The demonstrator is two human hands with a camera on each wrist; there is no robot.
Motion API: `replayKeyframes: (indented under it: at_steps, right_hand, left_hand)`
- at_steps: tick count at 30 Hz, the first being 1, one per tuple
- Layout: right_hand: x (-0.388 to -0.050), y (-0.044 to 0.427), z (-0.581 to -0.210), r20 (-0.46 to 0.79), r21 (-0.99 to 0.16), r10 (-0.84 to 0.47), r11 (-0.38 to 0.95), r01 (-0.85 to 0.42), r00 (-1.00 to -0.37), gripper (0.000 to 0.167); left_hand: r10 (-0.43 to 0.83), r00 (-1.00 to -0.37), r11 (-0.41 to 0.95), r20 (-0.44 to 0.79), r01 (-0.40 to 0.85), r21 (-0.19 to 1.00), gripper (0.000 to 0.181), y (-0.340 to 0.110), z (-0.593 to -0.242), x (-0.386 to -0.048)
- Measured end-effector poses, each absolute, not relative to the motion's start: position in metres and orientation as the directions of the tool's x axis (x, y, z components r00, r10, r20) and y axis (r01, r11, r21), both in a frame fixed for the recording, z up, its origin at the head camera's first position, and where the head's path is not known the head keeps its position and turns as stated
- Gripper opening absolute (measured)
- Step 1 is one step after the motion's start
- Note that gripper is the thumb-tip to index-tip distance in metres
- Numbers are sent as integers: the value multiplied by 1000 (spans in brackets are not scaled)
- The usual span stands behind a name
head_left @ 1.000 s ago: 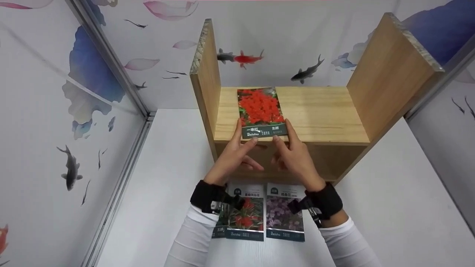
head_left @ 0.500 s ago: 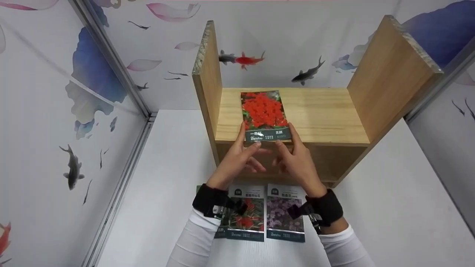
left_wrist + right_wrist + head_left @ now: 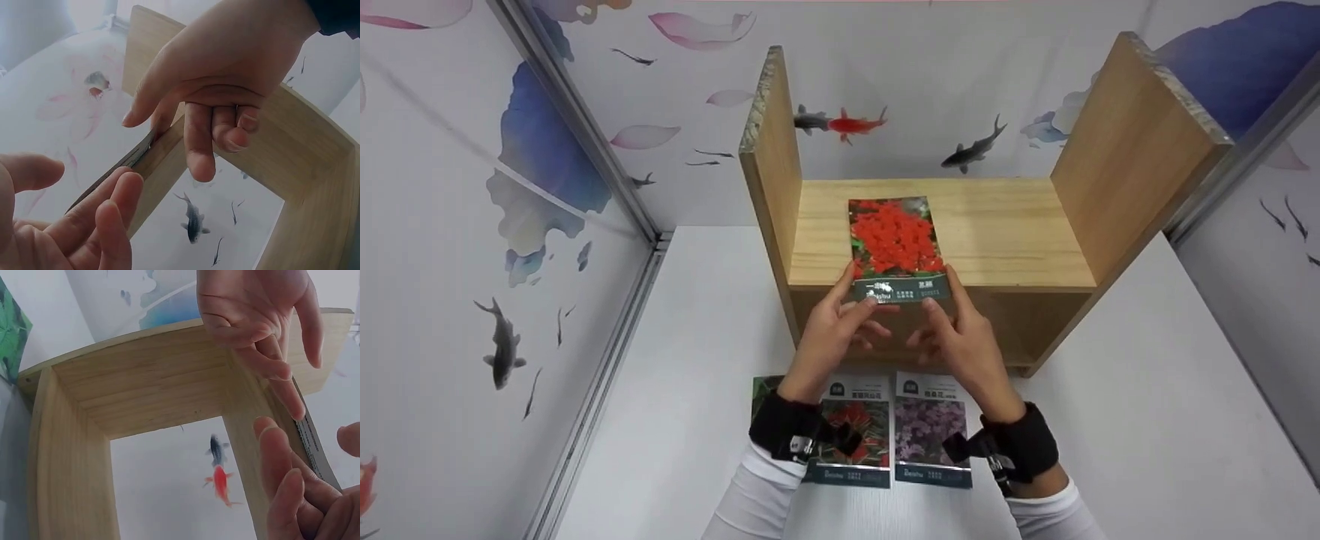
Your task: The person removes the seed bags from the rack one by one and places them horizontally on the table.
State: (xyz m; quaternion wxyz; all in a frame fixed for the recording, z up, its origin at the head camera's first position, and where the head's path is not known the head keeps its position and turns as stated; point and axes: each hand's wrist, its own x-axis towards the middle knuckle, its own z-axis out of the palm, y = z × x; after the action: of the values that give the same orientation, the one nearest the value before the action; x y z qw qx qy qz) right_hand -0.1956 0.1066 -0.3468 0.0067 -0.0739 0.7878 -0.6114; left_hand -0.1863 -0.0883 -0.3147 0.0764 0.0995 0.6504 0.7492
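Note:
Both hands hold a seed packet [image 3: 896, 238] with red flowers and a dark green bottom band. My left hand [image 3: 829, 330] is at its lower left corner, index finger along the side and thumb at the bottom edge. Mirroring it on the lower right corner is my right hand [image 3: 969, 337]. The packet's lower end sticks out past the front edge of the wooden shelf [image 3: 997, 240]. Seen edge-on in the left wrist view, the packet [image 3: 109, 171] is thin and lies over the fingers. Whether its far end touches the board is unclear.
Upright side panels [image 3: 1147, 150] flank the shelf, with an open compartment [image 3: 997, 322] below. On the white table [image 3: 705, 315] lie a red-flower packet [image 3: 870, 420], a purple-flower packet [image 3: 930, 427] and a partly hidden green one [image 3: 765, 388]. Printed walls [image 3: 922, 90] stand around.
Both hands have drawn the red-flower seed packet toward the person, so its lower end now overhangs the shelf's front edge further. The packets on the table have stayed put.

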Motion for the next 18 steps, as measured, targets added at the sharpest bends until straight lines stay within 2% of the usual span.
replayKeyframes:
  at_steps: [6, 10, 18]
  right_hand:
    - [-182, 106, -334, 144, -970, -110, 179, -163, -983, 51]
    - [-174, 103, -329, 203, -968, -50, 142, -208, -978, 47]
    - [-173, 109, -346, 222, -969, 32, 118, -217, -975, 45]
  left_hand:
    - [134, -989, -115, 66, 51, 992, 55, -86, -318, -182]
    - [120, -988, -127, 93, 78, 989, 53, -85, -327, -182]
    - [108, -988, -142, 106, 90, 986, 51, -80, -346, -179]
